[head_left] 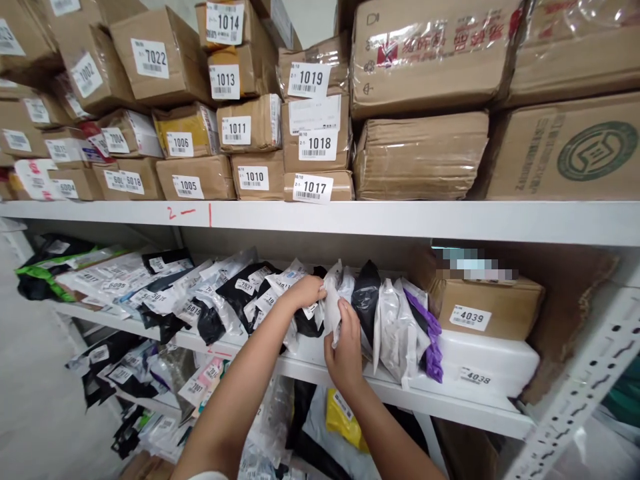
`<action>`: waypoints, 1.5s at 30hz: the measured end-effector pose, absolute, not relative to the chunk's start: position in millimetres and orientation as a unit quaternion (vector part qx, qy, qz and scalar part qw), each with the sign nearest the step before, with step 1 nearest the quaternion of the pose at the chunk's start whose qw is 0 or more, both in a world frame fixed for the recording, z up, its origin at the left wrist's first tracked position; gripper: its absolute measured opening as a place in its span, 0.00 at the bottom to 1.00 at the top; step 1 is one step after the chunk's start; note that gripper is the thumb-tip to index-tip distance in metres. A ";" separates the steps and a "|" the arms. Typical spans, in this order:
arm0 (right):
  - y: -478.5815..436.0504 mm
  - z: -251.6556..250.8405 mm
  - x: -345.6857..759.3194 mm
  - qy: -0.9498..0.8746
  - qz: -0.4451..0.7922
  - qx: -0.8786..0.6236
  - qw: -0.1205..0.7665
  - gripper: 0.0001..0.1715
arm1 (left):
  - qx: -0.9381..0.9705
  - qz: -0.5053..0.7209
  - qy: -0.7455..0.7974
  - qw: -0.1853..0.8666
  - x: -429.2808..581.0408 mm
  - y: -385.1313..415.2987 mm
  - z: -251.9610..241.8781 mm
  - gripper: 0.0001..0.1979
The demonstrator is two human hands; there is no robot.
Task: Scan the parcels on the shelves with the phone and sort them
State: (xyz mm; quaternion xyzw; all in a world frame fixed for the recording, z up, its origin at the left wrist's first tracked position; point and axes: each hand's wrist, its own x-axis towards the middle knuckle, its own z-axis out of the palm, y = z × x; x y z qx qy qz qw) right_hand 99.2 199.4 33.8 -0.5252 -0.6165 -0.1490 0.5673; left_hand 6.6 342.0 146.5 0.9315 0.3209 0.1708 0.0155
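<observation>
White plastic film, thin and glossy: a white mailer (331, 301) stands on edge in a row of soft parcels on the middle shelf (450, 400), to the left of the cardboard box marked 4039 (493, 303). The right hand (345, 350) is closed on the mailer's lower near edge, thumb against fingers. The left hand (306, 291) is curled over the tops of the row, on the mailer's far side from the box. From here it is hard to tell whether it grips the upper corner or only presses neighbouring packets back. The pouch looks light, limp and probably slick, likely to sag or slide if taken by one corner. A hold along the top edge, or flat on both faces where the contents bulk out, seems surer. A black mailer (367, 300) stands between it and the box. The white mailer sits between the hands, above the right and just beside the left.
</observation>
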 end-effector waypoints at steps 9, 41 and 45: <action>203.0 28.3 95.2 -0.676 -0.157 -0.502 0.516 0.43 | 0.939 0.167 0.254 0.164 -35.6 325.8 152.9 0.12; 139.0 126.1 177.1 -0.717 -0.208 -0.481 0.460 0.17 | 0.902 0.179 0.320 -0.226 20.8 256.9 148.3 0.11; 178.4 148.3 177.4 -0.749 -0.175 -0.542 0.339 0.24 | 0.886 0.237 0.326 -0.232 35.7 254.9 158.3 0.15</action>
